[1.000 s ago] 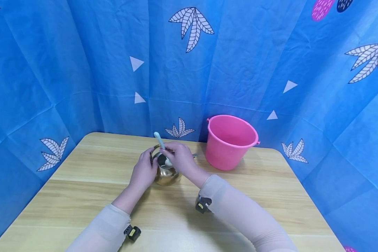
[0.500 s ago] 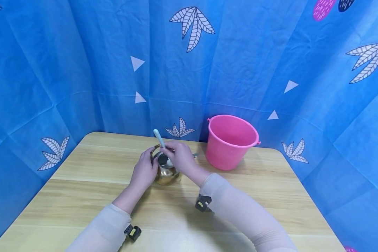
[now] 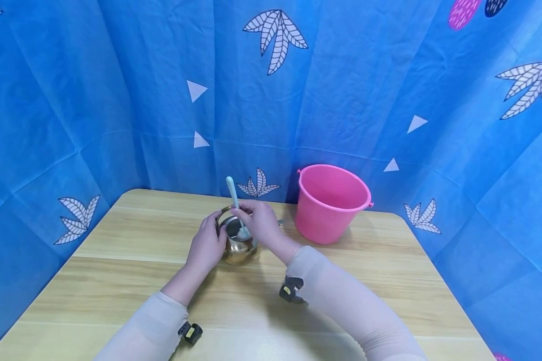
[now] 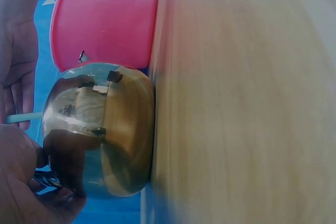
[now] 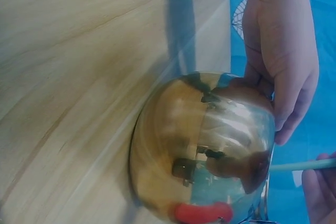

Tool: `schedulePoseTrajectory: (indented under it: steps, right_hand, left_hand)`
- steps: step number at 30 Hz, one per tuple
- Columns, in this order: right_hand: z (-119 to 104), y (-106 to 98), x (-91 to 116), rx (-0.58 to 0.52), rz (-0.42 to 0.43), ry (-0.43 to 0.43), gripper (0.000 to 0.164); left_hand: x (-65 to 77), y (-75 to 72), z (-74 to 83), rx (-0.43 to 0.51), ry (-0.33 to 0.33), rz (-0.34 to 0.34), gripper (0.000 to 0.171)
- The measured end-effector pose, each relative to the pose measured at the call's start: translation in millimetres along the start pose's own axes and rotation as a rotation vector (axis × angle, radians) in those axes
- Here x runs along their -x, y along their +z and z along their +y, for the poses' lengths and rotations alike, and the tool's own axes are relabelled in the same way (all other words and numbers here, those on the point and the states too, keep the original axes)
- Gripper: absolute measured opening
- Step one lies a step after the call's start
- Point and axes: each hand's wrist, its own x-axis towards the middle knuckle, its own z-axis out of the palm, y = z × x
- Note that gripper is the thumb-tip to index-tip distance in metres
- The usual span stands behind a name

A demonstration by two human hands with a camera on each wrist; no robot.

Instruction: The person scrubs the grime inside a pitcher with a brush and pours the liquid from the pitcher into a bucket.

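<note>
A shiny gold metal teapot [image 3: 239,254] stands uncovered on the table, its short spout [image 3: 280,222] pointing right. My left hand [image 3: 208,243] grips its handle at the left; in the left wrist view the thumb and fingers of the left hand [image 4: 26,171] close round the handle beside the rounded body [image 4: 100,129]. Above the opening, my right hand [image 3: 262,223] pinches the light-blue handle of a brush [image 3: 232,189]. The brush's pale head reaches into the pot's mouth, its lower end partly hidden. The right wrist view also shows the brush's handle [image 5: 304,166] leaning over the rim.
A pink bucket [image 3: 320,220] stands behind and right of the teapot, near the table's back edge. Blue patterned cloth [image 3: 253,115] hangs round the back and sides. The wooden table [image 3: 244,311] extends toward the front.
The brush's handle has swung more upright, and its upper end has moved up and slightly right. The right hand has shifted a little; the left hand and teapot have barely moved.
</note>
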Motion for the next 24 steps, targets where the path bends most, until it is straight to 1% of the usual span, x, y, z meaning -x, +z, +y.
schedulePoseTrajectory:
  steps: [8,19,24]
  right_hand:
    - [2.2,-2.2,-2.3,-0.123,0.003,0.064,0.017]
    - [3.3,-3.3,-3.4,-0.179,0.012,0.107,0.016]
    - [3.7,-3.7,-3.6,-0.253,0.03,0.141,0.016]
  left_hand:
    - [0.1,-0.3,0.0,0.008,-0.008,-0.005,0.05]
    - [-0.7,-1.0,-0.1,0.014,-0.019,-0.017,0.051]
    - [-0.4,-1.0,0.3,0.012,-0.022,-0.018,0.051]
